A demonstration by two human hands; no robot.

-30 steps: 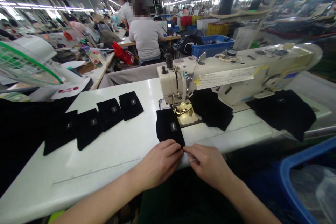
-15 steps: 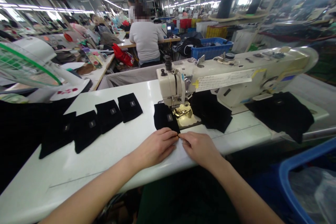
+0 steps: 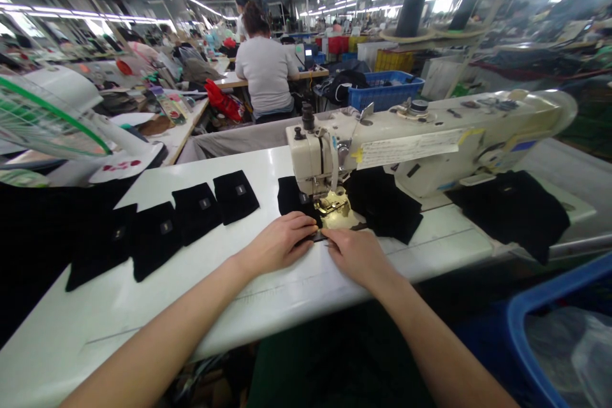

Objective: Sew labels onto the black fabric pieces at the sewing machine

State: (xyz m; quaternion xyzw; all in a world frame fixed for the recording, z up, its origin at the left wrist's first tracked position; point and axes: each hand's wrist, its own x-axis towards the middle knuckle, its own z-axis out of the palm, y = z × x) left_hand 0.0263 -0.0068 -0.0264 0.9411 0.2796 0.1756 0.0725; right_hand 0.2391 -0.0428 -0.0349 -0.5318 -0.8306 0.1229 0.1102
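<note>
Where the Cloth Met the Machine, Two Hands Sat Close

While I looked down from my distant seat through the head camera, the pale table (image 3: 268,162) spread across my view, with the sewing machine (image 3: 440,120) standing over its right half. Four black patches (image 3: 191,211) lay in a slanting row on the left, and a black pile (image 3: 382,207) sat just right of the metal foot (image 3: 329,205).

My left hand (image 3: 280,243) and right hand (image 3: 356,256) were at the near end of the black cloth (image 3: 289,196), their fingertips almost meeting by its right corner. Each hand's fingers were drawn together, but I could not tell whether cloth was pinched between them.

As I judged it, the step was guiding that cloth past the foot. Doing it well called for a flat, slack-free piece, its right edge kept straight, with light fingertips that steered rather than pushed and stayed short of the needle.

The cloth itself lay flat at the needle end, partly hidden by the machine's head; whether it was under the foot, I could not see. It looked matte and soft, with a clean left edge. Smallest of all was its grey label (image 3: 304,198), whose pale marking was too tiny to read.
</note>
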